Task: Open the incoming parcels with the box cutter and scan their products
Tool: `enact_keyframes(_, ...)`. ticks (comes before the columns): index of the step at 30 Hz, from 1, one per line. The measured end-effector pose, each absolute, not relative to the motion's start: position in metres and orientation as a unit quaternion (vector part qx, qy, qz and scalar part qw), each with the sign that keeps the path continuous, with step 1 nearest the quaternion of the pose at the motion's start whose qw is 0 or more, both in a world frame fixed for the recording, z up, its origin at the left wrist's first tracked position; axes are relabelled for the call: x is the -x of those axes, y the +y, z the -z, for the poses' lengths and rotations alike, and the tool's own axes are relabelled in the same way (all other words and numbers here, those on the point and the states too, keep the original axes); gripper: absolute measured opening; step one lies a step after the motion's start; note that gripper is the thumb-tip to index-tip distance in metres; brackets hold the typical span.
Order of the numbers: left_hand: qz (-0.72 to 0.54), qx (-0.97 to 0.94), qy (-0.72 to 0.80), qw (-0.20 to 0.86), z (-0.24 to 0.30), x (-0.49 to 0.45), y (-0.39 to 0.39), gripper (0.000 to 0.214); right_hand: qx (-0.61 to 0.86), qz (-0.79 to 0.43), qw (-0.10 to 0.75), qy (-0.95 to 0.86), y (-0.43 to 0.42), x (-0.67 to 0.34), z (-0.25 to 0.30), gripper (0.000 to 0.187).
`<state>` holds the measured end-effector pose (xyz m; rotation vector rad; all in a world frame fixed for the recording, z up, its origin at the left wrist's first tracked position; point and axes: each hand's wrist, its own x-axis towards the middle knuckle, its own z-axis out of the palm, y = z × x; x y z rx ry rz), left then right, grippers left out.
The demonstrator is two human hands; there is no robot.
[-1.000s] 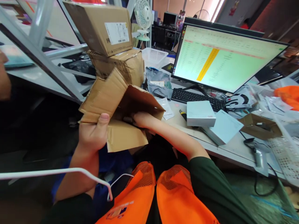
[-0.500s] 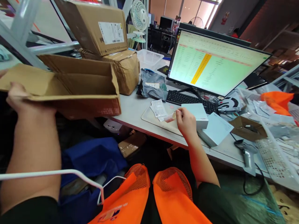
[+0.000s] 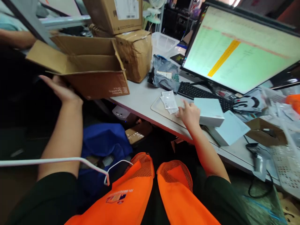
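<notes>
My left hand [image 3: 59, 89] is open with the palm up and fingers spread, against the underside of an open, empty cardboard box [image 3: 91, 70] that juts out past the desk's left corner. My right hand [image 3: 189, 114] lies on the beige desk mat [image 3: 161, 110], fingers stretched flat towards several small clear packets [image 3: 169, 100]. Just right of that hand stands a small white box [image 3: 208, 111]. I cannot see anything held in either hand.
Two taped cardboard boxes [image 3: 134, 53] are stacked behind the open one. A monitor [image 3: 236, 53], keyboard [image 3: 199, 93], grey poly bag [image 3: 165, 75], flat white box [image 3: 229, 128], barcode scanner [image 3: 257, 157] and white basket [image 3: 286, 162] crowd the desk. Another person's arm [image 3: 16, 37] shows top left.
My left hand swung the open box out to the left, then let go its grip and now lies open under it. My right hand left the box, carried a small item to the mat, and flattened.
</notes>
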<state>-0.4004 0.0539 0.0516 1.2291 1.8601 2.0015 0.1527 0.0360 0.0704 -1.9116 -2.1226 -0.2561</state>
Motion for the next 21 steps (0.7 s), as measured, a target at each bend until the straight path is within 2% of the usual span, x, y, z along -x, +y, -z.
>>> enact_keyframes(2,-0.681,-0.336,0.647,0.072,-0.023,0.386,0.035,0.105,0.654,0.121,0.174,-0.726,0.027,-0.156,-0.066,0.052)
enact_keyframes(5,-0.672,-0.287,0.679,-0.076,0.029,0.346,0.004,0.077,0.609,0.167,0.265,-0.729,0.008,-0.157,-0.054,0.049)
enact_keyframes(6,-0.639,-0.306,0.701,-0.08,0.049,0.329,-0.005,0.072,0.583,0.178,0.3,-0.734,0.0,-0.157,-0.048,0.047)
enact_keyframes(11,-0.459,-0.443,0.753,0.161,0.155,0.258,-0.031,0.068,0.475,0.159,0.425,-0.754,-0.041,-0.175,-0.004,0.034)
enact_keyframes(13,-0.387,-0.472,0.754,0.242,0.19,0.246,-0.026,0.057,0.486,0.136,0.432,-0.748,-0.051,-0.191,0.017,0.029)
enact_keyframes(16,-0.284,-0.495,0.756,0.322,0.228,0.242,-0.007,0.045,0.553,0.124,0.385,-0.729,-0.056,-0.213,0.039,0.026)
enact_keyframes(21,-0.133,-0.518,0.755,0.379,0.264,0.244,0.026,0.04,0.624,0.155,0.294,-0.707,-0.053,-0.207,0.044,0.032)
